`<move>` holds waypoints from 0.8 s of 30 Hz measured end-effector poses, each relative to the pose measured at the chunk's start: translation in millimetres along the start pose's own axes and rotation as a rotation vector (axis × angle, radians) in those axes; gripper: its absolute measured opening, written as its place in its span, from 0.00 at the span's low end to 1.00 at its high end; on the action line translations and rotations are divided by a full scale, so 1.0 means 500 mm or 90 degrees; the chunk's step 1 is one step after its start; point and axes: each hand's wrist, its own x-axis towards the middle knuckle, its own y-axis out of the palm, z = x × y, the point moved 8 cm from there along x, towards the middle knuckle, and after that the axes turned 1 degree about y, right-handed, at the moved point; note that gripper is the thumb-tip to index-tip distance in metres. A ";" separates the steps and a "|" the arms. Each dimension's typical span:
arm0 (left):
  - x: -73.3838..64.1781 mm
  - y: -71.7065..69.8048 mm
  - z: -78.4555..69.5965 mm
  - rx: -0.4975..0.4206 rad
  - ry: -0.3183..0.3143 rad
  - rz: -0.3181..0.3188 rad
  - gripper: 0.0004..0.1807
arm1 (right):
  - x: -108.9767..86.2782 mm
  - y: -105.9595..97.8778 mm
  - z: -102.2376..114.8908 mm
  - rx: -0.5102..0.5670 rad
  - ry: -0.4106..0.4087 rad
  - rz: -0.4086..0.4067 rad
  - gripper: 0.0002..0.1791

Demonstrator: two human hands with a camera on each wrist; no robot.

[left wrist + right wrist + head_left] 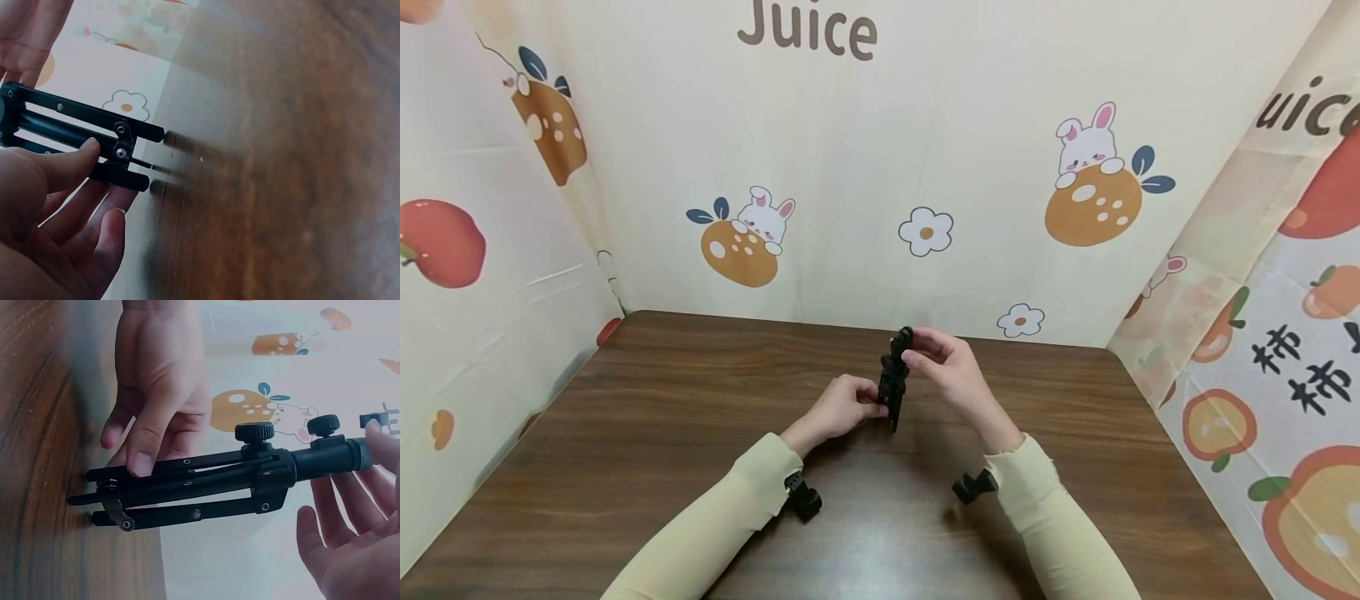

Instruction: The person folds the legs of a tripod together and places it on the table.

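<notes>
A small black tripod is held upright near the middle of the wooden table, its legs folded together. Its feet meet or hover just over the tabletop; I cannot tell which. Low on the legs, my left hand grips the tripod, the thumb pressed along a leg in the left wrist view. My right hand holds the top end between thumb and fingers. Black knobs stick out from the tripod's collar and column in the right wrist view. The tripod's very top is partly hidden by my right fingers.
The brown wooden table spreads around both hands. A printed cloth with rabbits and fruit hangs behind it, and more cloth lines both sides. Black wrist devices sit at both sleeve cuffs.
</notes>
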 end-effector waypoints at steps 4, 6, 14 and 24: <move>-0.001 -0.003 -0.003 0.009 -0.002 -0.003 0.03 | 0.001 -0.003 0.001 -0.023 0.004 -0.007 0.18; -0.002 -0.004 -0.006 0.014 0.001 -0.002 0.03 | 0.000 -0.005 0.002 -0.029 0.004 -0.006 0.18; -0.005 -0.010 -0.004 0.030 -0.008 -0.006 0.05 | -0.011 -0.023 -0.003 -0.004 -0.013 -0.005 0.18; -0.014 -0.040 0.007 0.031 -0.021 -0.035 0.02 | -0.029 -0.062 -0.017 0.026 -0.035 -0.001 0.20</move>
